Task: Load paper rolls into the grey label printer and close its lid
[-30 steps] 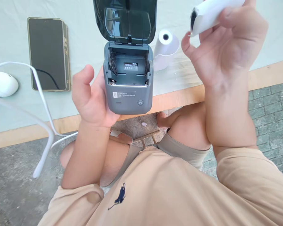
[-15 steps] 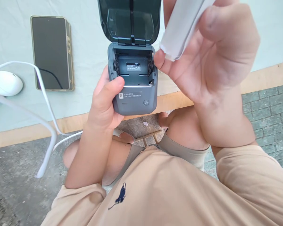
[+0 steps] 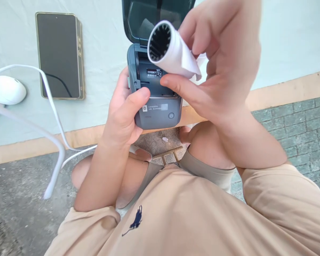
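My left hand [image 3: 125, 110] is wrapped round the left side of a dark blue-grey label printer [image 3: 157, 119], thumb on its front edge. The printer's dark see-through lid [image 3: 138, 17] stands open, and its paper bay shows a small printed sticker [image 3: 154, 73]. In my right hand [image 3: 216, 67] is a white label roll [image 3: 176, 58], gripped between thumb and fingers. The roll is tilted above the bay, with its ribbed black core facing left and a loose paper flap at its lower right. It hides the right part of the bay.
On the pale cloth-covered table [image 3: 101, 39] a phone [image 3: 59, 57] in a clear case lies at the left. Beside it are a white mouse [image 3: 8, 90] and a white cable [image 3: 52, 103] that loops over the wooden table edge [image 3: 288, 87].
My right hand has turned and moved left and down, bringing the label roll over the printer's bay with its core end showing. The printer has shifted slightly right in my left hand.
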Demonstrator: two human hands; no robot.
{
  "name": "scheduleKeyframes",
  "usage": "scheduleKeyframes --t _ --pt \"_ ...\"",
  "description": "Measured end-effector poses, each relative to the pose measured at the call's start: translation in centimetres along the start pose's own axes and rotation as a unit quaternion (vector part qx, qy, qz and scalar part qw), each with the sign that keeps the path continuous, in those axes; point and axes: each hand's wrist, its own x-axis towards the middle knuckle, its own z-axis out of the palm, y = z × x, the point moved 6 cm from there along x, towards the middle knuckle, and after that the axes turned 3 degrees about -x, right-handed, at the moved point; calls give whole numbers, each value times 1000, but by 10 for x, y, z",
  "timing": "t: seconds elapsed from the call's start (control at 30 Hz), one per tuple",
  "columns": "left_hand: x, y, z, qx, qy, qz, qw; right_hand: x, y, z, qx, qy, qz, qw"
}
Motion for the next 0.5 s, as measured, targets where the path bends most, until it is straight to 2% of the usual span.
scheduleKeyframes --t 0.07,0.17,0.33,0.4,0.5 --pt "1 -2 -2 16 -11 1 1000 0 -9 -2 -108 19 -67 992" --pt "2 -5 -4 33 -31 -5 999 2 -19 6 -208 -28 -144 967" --pt "4 -6 -7 23 -17 -18 999 6 -15 13 -228 -90 -125 961" --pt "4 -6 -6 11 -16 -22 1000 4 -18 12 -239 -72 -135 959" --pt "4 -4 -5 -1 -26 -12 1000 -5 -30 10 -234 -13 -178 956"
